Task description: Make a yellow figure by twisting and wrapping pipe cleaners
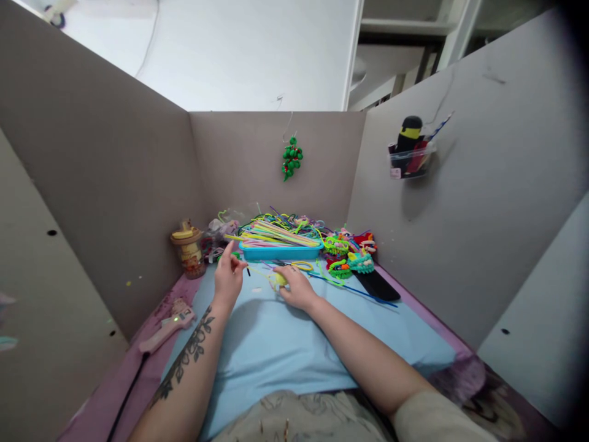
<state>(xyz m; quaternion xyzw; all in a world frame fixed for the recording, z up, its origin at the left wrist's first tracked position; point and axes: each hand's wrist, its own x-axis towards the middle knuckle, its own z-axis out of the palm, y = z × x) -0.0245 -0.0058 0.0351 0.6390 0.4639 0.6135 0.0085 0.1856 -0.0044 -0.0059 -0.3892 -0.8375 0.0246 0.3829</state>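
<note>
Yellow pipe-cleaner bit [278, 280] is pinched in our right hand [298, 290], while our left hand [229, 280] seems to pinch its thin strand [258, 271], probably to pull it taut.

Yellow piece [278, 280] partly covered, right sleeve [435, 416] cut off

Left forearm [207, 350] (bearing a dark floral tattoo [199, 344]) is extending forward from the lower left. Left hand [229, 277] is standing upright, one finger pointing upward, the thumb meeting another finger in a pinch. Right forearm [352, 347] is slanting in from the lower right. Right hand [298, 287] is showing its back, fingers and thumb curling leftward in a grip. Both hands are resting near each other, apart.
</note>
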